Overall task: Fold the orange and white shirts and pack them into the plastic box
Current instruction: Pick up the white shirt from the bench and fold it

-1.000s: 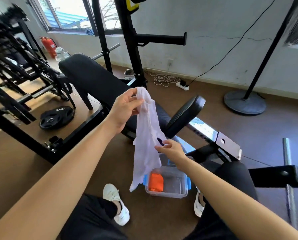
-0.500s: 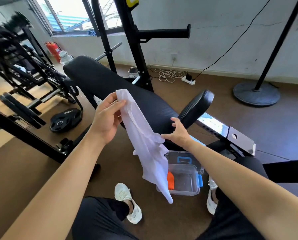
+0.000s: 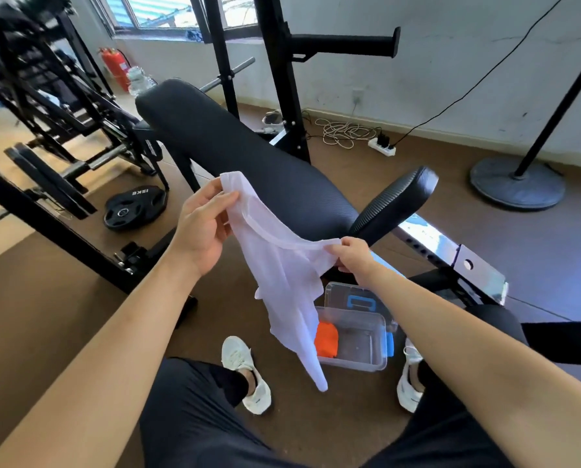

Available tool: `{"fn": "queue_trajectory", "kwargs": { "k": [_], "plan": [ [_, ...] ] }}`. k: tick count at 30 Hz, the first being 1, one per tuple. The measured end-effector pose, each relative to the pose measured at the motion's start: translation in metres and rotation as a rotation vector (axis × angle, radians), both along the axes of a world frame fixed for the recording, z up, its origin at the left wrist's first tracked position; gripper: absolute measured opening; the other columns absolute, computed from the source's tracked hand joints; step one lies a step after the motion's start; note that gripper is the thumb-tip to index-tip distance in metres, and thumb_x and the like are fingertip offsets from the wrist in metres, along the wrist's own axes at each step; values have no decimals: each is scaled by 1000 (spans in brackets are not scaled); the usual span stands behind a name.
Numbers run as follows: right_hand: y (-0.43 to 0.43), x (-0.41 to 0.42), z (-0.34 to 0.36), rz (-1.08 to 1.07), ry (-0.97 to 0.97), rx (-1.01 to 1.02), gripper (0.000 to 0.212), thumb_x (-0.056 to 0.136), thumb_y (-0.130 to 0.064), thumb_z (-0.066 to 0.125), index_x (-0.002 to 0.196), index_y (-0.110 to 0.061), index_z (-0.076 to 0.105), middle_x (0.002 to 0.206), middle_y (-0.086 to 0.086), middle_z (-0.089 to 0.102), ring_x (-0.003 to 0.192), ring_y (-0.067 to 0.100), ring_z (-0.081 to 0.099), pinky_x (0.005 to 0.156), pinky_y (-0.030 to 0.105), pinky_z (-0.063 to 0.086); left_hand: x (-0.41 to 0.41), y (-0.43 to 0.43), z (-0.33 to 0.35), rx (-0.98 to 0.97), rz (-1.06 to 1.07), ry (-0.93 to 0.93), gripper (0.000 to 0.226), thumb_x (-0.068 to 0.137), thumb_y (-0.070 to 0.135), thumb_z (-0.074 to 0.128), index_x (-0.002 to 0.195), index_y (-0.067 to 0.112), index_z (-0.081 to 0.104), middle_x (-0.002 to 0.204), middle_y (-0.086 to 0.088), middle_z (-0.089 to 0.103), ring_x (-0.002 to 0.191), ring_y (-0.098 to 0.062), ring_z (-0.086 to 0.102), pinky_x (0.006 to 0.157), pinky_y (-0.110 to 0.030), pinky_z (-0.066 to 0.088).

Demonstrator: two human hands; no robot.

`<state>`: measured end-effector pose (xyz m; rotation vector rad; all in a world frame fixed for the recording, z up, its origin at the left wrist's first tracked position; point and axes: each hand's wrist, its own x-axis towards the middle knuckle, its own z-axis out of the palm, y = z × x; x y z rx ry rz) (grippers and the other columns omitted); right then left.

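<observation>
The white shirt [image 3: 279, 282] hangs in the air in front of the bench, stretched along its neckline between both hands. My left hand [image 3: 203, 228] pinches its upper left corner. My right hand [image 3: 351, 255] grips the neckline's right end, lower down. The rest of the cloth droops to a point above the floor. Below it on the floor stands the clear plastic box [image 3: 360, 346] with blue clips. The folded orange shirt [image 3: 327, 339] lies inside at the box's left end, partly hidden by the white shirt.
A black padded weight bench [image 3: 248, 157] runs diagonally behind the shirt, with its rack uprights [image 3: 282, 82] beyond. The box's lid [image 3: 353, 298] stands behind the box. My feet in white shoes [image 3: 248, 373] flank the box. A weight plate [image 3: 133, 207] lies on the floor at left.
My right hand has taken hold of the neckline's right end and both hands have spread it out. The view has shifted slightly, so the shirt sits lower over the box.
</observation>
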<state>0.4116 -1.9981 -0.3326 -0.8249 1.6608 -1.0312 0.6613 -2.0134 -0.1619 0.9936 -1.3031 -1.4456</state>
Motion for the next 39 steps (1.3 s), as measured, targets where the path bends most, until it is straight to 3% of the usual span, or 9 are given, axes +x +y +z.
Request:
{"fn": "queue_trajectory", "kwargs": {
  "k": [7,10,14,17,22,25,30,35,39],
  "plan": [
    [26,-47,41,-163,-298,-41,11,83,-2,56,77,-4,65,77,13,65,68,24,60,64,30,52,6,-11,-55,54,88,-196,19,97,10,59,109,16,72,98,-8,73,91,-25,67,78,-35,53],
    [30,-57,56,-167,-248,-96,17,71,-10,71,84,-12,60,84,14,58,76,25,55,71,37,48,9,-20,-67,41,112,-291,15,94,9,62,105,14,72,101,-12,73,89,-23,67,75,-34,52],
    [35,-66,83,-129,-11,-195,17,87,2,66,99,-9,60,82,7,59,52,4,58,44,17,44,16,-33,-72,-8,131,-384,14,97,20,62,105,16,72,101,-10,72,91,-19,65,77,-35,52],
    [34,-76,93,-134,161,-211,23,85,0,68,106,-9,66,86,6,61,67,12,57,52,19,46,22,-40,-69,-32,150,-397,14,98,21,61,102,16,72,94,-3,69,89,-17,61,78,-35,50],
    [33,-88,114,-248,-366,-178,29,86,-1,66,114,-11,67,93,8,67,81,20,62,64,26,53,23,-42,-64,36,93,-303,14,102,21,56,94,18,68,84,-2,64,75,-16,59,69,-30,50],
    [34,-91,113,-169,-437,-141,26,92,-10,62,118,-13,66,98,8,68,84,19,62,72,28,49,27,-44,-70,144,57,-201,16,103,22,54,92,18,65,86,-3,63,77,-18,58,74,-32,46],
    [35,-102,112,-142,-218,-113,24,91,1,62,106,-13,73,88,5,62,79,19,58,78,35,50,31,-53,-79,312,90,-207,20,101,18,58,113,6,66,93,-9,66,83,-24,62,74,-35,51],
    [41,-102,118,133,593,-209,27,80,7,67,100,-11,75,77,-6,63,65,0,58,66,13,49,32,-64,-75,261,-25,-467,22,85,14,78,100,10,63,91,-9,65,84,-24,62,76,-34,56],
    [38,-109,114,288,971,-83,7,77,-13,72,80,-17,78,80,0,72,82,20,67,70,29,50,26,-66,-74,-26,-135,-782,32,74,11,87,100,18,72,88,-8,67,79,-17,62,74,-28,53]
  ]
}}
